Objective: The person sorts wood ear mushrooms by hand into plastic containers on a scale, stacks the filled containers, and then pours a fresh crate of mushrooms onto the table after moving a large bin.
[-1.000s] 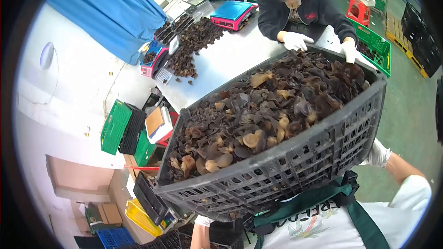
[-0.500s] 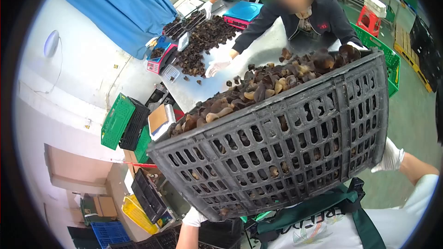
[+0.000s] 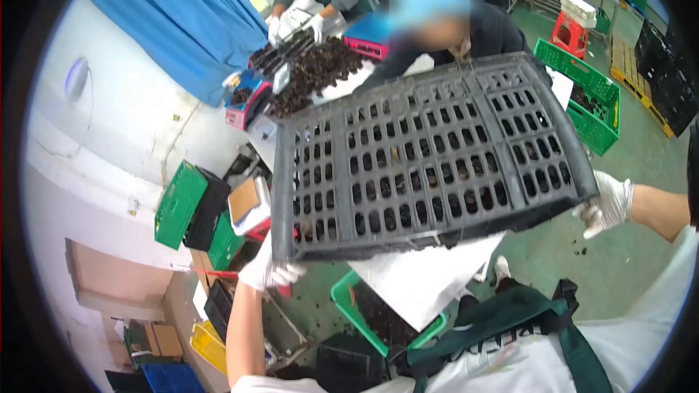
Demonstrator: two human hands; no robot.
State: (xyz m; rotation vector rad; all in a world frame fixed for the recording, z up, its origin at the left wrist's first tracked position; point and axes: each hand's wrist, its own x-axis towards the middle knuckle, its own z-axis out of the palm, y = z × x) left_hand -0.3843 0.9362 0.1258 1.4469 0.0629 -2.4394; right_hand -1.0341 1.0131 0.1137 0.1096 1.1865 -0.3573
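Note:
A large black slatted crate (image 3: 429, 164) is raised and tipped above the metal table, its slotted bottom turned towards me. Dark brown pieces show through the slots. My left hand (image 3: 269, 269), white-gloved, grips its lower left corner. My right hand (image 3: 610, 205), also gloved, holds the lower right corner. Whatever lies on the table behind the crate is hidden by it. Beyond its upper left edge, a heap of dark pieces (image 3: 320, 69) is spread on the table.
Across the table a person in a blue cap (image 3: 437, 7) leans in behind the crate; another person's gloved hands (image 3: 314, 28) are at the heap. Green crates stand right (image 3: 582, 94), left (image 3: 178, 204) and below (image 3: 437, 326). A pink scale (image 3: 237, 115) is at the table's left.
The crate has tipped away from me, so its bottom now faces me and its open top is out of sight. My left hand has moved up. The person opposite has leaned lower.

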